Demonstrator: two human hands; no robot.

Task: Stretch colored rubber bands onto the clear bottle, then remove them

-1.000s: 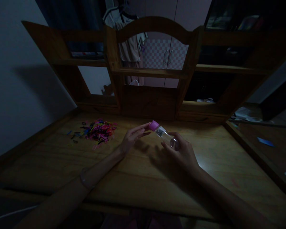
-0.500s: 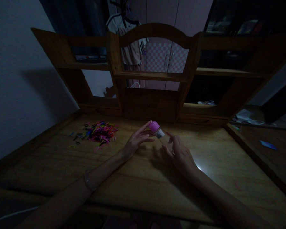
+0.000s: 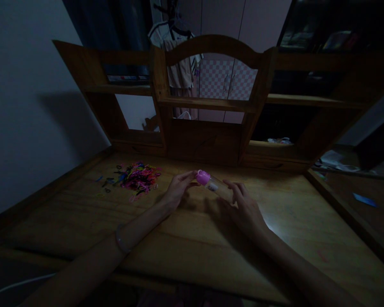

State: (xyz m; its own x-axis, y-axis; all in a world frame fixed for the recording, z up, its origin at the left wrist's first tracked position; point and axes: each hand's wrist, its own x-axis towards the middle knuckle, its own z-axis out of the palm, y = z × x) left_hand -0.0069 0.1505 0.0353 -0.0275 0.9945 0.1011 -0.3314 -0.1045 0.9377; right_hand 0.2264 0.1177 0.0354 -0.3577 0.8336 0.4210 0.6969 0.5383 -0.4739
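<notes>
A small clear bottle with a pink cap is held tilted just above the wooden desk. My right hand grips the bottle's body from the right. My left hand pinches the pink cap with its fingertips. A pile of small colourful rubber bands lies on the desk to the left of my left hand. A thin bracelet sits on my left wrist.
A wooden shelf unit stands along the back of the desk. A white wall is at the left. Papers lie at the right, and a blue scrap lies on a side surface. The room is dim.
The bottle has been lowered and tilted flatter toward the desk. My left fingers have closed onto the pink cap. The view has shifted slightly.
</notes>
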